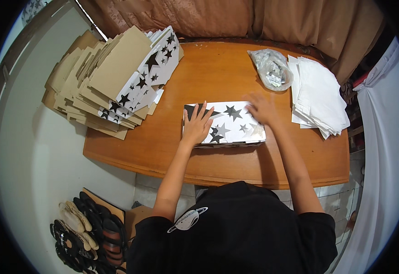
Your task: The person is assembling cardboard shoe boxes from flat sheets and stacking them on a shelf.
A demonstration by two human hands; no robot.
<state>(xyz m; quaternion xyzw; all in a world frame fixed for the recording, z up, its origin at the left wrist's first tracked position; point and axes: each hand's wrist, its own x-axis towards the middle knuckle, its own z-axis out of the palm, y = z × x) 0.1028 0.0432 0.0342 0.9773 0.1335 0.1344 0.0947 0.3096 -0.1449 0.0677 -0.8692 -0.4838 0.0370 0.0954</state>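
A white cardboard box (229, 125) printed with black and grey stars lies closed on the wooden table in front of me. Across the left part of its lid, my left hand (197, 125) rests flat with its fingers spread. My right hand (261, 108) is at the far right corner of the lid, its fingers smeared by motion. Whether those fingers touch the box I cannot tell.
Flattened star-printed cartons (112, 75) are stacked at the table's left. A clear plastic bag (272, 71) of small packets and a pile of white paper sheets (318, 96) lie at the right. Several sandals (90, 228) sit below left; brown curtains (199, 18) hang behind.
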